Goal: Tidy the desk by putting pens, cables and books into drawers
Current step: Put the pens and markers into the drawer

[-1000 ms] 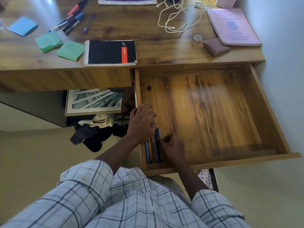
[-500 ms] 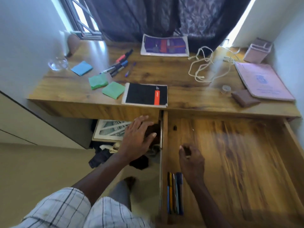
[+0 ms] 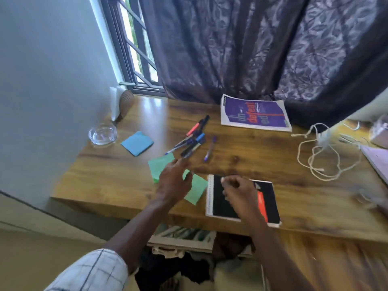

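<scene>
Both hands hover over the wooden desk (image 3: 241, 160) and hold nothing. My left hand (image 3: 174, 181) is stretched out with loose fingers above the green sticky notes (image 3: 160, 164), just short of a cluster of several pens and markers (image 3: 192, 139). A purple pen (image 3: 209, 149) lies alone to their right. My right hand (image 3: 239, 195), fingers loosely curled, floats over a black spiral notebook with an orange stripe (image 3: 266, 206). A purple book (image 3: 254, 115) lies at the back, and a white cable (image 3: 321, 158) is coiled at the right. The open drawer (image 3: 336, 261) shows at the lower right.
A glass ashtray (image 3: 102, 134) and a blue sticky note (image 3: 137, 142) sit at the desk's left. A pink booklet (image 3: 378, 160) lies at the right edge. Dark curtains (image 3: 262, 49) hang behind. A framed picture (image 3: 182, 238) and dark clothes lie under the desk.
Both hands left the pens in the drawer and rose over the desktop. The view swung up from the drawer to the desk and the window.
</scene>
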